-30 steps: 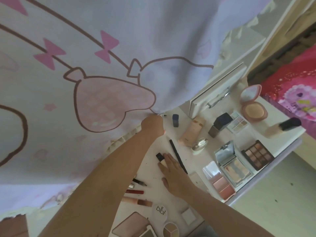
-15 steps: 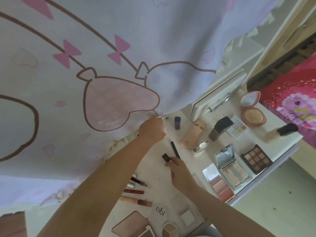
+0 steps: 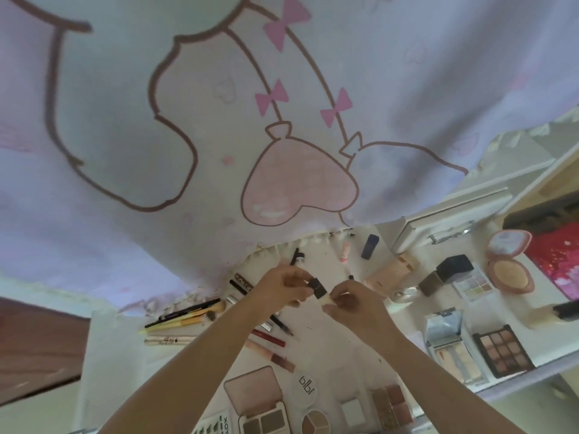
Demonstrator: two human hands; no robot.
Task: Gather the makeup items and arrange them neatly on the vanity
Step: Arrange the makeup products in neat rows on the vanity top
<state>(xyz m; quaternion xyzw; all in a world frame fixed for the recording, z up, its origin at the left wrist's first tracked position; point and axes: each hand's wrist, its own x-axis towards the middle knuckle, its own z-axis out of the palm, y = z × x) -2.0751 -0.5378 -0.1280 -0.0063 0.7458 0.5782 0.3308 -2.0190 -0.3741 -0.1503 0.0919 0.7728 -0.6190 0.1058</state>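
Head view, hands: a small makeup stick point(image 3: 319, 290), black-capped with a pale body, is held above the desk point(image 3: 326, 349) between both hands.
Left hand point(image 3: 283, 285): fingers are curled, and the black cap end is pinched.
Right hand point(image 3: 352, 303): the pale end is pinched by curled fingers.
Behind the hands: a pink lipstick point(image 3: 345, 251) and a dark blue tube point(image 3: 369, 246) are seen lying near the hem of a printed curtain point(image 3: 219, 120).
Left of the left hand: brushes and pencils point(image 3: 185, 316) are laid side by side.
Below the hands: a red lip pencil point(image 3: 268, 337) and a lip gloss tube point(image 3: 271, 355) are seen between the forearms; nearer still, a pink-lidded open palette point(image 3: 255, 399) and a round white compact point(image 3: 304, 386).
Right of the right hand: a beige foundation tube point(image 3: 390, 272), a black-capped bottle point(image 3: 446, 274), a nine-pan eyeshadow palette point(image 3: 503, 350) and an open pink powder compact point(image 3: 509, 272) are spread out, well apart from the hands.
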